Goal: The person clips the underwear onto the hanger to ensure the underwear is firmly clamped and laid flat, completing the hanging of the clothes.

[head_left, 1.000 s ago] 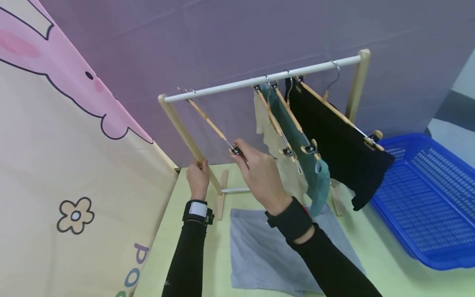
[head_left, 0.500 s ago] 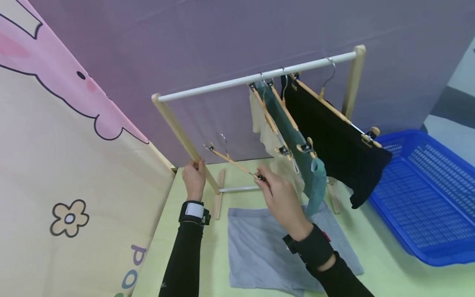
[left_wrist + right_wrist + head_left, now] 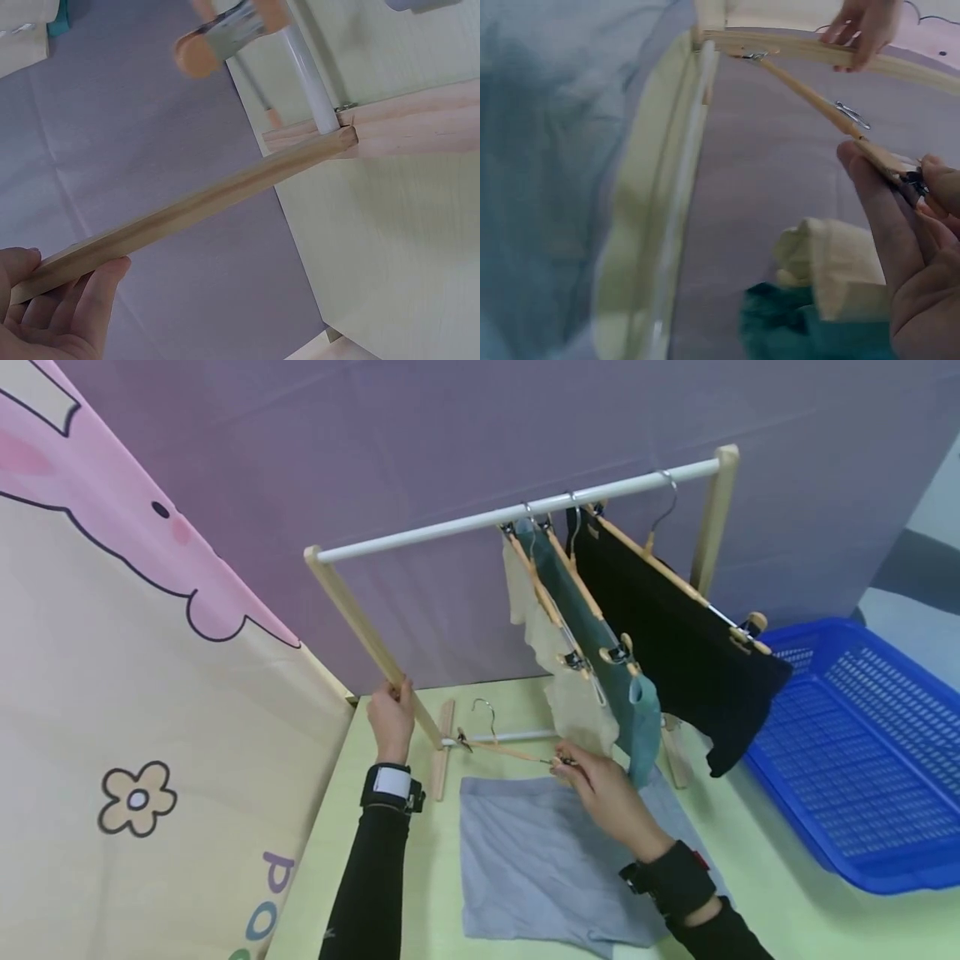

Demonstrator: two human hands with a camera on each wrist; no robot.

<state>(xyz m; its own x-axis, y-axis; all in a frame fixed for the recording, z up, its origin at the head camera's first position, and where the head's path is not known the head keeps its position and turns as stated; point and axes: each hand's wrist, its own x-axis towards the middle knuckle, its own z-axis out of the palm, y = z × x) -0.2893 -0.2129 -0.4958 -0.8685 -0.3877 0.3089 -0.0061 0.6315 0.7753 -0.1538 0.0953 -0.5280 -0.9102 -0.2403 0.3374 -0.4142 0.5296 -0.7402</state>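
Note:
My left hand [image 3: 392,722] grips the left wooden post [image 3: 356,627] of a small clothes rack. In the left wrist view its thumb and fingers lie on either side of the post [image 3: 180,214]. Low behind a light blue-grey garment [image 3: 540,877], which lies flat on the table, a wooden clip hanger [image 3: 510,750] carries no cloth. My right hand [image 3: 607,793] pinches this hanger by its near clip end; its metal hook points up, off the rail. The right wrist view shows the hanger [image 3: 806,94] reaching away from the fingers.
On the right part of the white rail [image 3: 465,523] hang a cream garment [image 3: 573,710], a teal garment [image 3: 581,618] and black shorts [image 3: 675,652]. A blue plastic basket [image 3: 855,868] stands at the right. Purple cloth [image 3: 450,435] backs the rack.
The bare hanger has come off the left end of the rail and moved down and right, with my right hand holding its clip end. My left hand stays on the post.

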